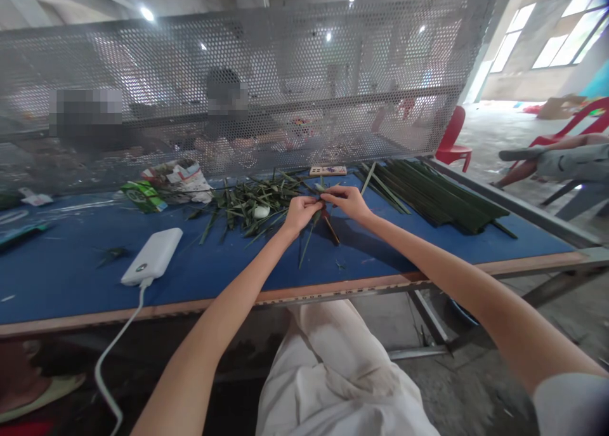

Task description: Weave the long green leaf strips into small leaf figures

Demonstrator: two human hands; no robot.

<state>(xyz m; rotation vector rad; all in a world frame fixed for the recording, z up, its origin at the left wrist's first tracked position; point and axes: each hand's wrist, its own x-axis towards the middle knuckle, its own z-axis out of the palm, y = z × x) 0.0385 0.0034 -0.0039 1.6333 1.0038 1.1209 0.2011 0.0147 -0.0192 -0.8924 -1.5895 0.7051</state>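
My left hand (301,214) and my right hand (351,201) meet over the blue table, fingertips pinched close together. Between them is a small piece of green leaf strip (320,187), its pale tip showing above the fingers. A narrow leaf end (307,244) hangs or lies below my left hand; whether it joins the held piece I cannot tell. Just under the hands lies a thin brown, pointed object (330,226), its upper end hidden. A tangled heap of leaf strips (238,201) sits left of my hands, with a white rounded object (261,212) among it.
Long green leaves (432,198) lie stacked at the right. A white power bank (153,256) with a cable is at the left, near crumpled packaging (178,179). A perforated metal screen (285,87) stands behind the table (223,274), people beyond it. Red chairs (454,138) stand right.
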